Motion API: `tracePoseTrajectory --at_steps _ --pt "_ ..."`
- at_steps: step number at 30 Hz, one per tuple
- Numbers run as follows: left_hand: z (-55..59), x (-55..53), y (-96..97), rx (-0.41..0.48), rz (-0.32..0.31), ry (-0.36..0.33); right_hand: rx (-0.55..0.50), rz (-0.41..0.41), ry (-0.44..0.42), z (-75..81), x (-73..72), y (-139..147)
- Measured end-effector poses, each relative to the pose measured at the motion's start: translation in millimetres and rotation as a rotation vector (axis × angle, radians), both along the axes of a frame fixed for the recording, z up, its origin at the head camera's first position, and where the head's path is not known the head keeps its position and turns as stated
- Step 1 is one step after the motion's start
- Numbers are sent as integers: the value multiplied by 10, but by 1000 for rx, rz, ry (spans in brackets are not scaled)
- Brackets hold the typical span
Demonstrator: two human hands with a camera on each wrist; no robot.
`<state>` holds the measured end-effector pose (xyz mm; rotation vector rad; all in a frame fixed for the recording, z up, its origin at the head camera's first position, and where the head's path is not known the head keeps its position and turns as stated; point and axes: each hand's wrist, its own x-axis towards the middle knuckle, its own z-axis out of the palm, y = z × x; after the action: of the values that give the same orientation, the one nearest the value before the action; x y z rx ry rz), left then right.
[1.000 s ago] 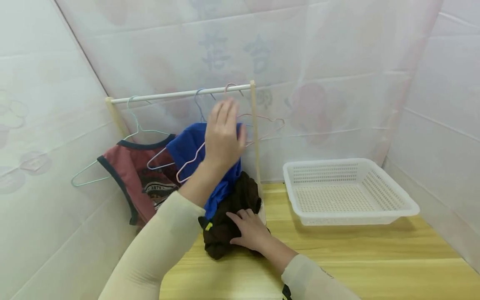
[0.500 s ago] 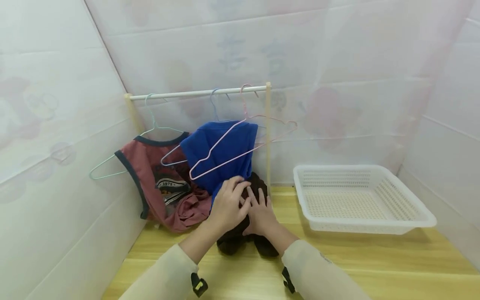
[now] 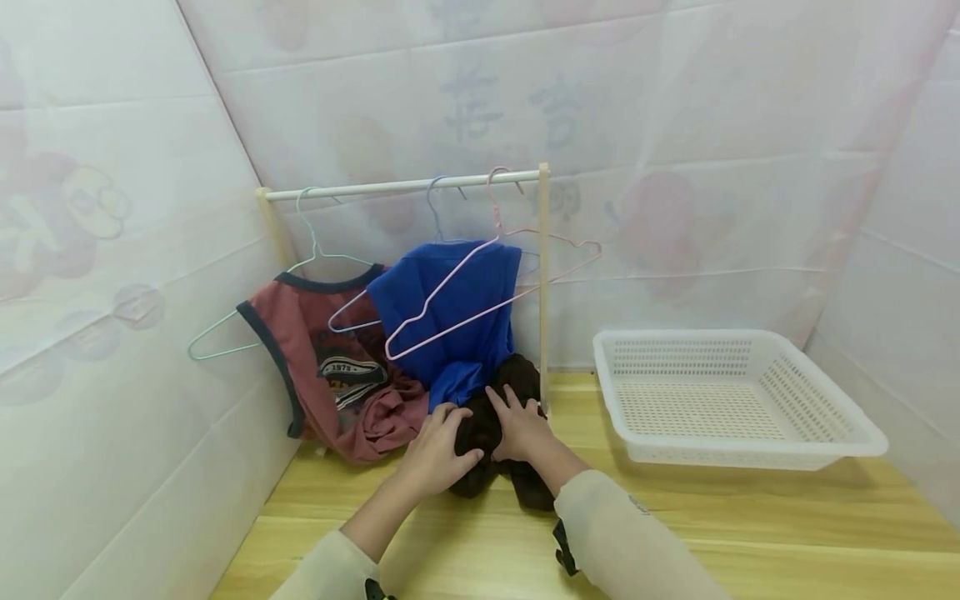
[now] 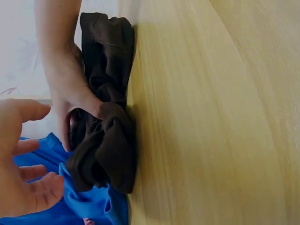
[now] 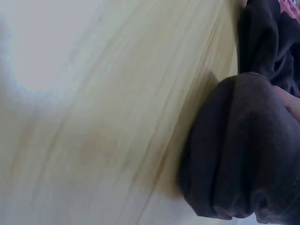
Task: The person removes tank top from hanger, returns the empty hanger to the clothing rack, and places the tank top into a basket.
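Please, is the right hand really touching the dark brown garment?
Touching. The left wrist view shows it: the thumb of the right hand lies directly on the dark brown garment, with no gap between them.

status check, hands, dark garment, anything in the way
Left hand open, right hand resting on dark brown garment. Garment bunched on table. Possible snag: bare pink hanger above.

Free gap between rack post and basket, pink hanger seemingly overhead
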<state>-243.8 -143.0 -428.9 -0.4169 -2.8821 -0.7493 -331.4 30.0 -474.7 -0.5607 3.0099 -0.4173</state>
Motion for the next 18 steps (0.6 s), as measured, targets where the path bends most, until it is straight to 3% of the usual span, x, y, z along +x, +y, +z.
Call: tracePoseTrajectory --at_steps 4,9,18 --pt "-46 -21 -15 11 -23 -80 -74 1 -18 -30 -29 -1" --pt "-107 -57 22 9 -54 -167 -103 13 54 -36 -48 23" --pt "-228 -90 114 72 -105 -220 -119 16 202 -129 -74 86"
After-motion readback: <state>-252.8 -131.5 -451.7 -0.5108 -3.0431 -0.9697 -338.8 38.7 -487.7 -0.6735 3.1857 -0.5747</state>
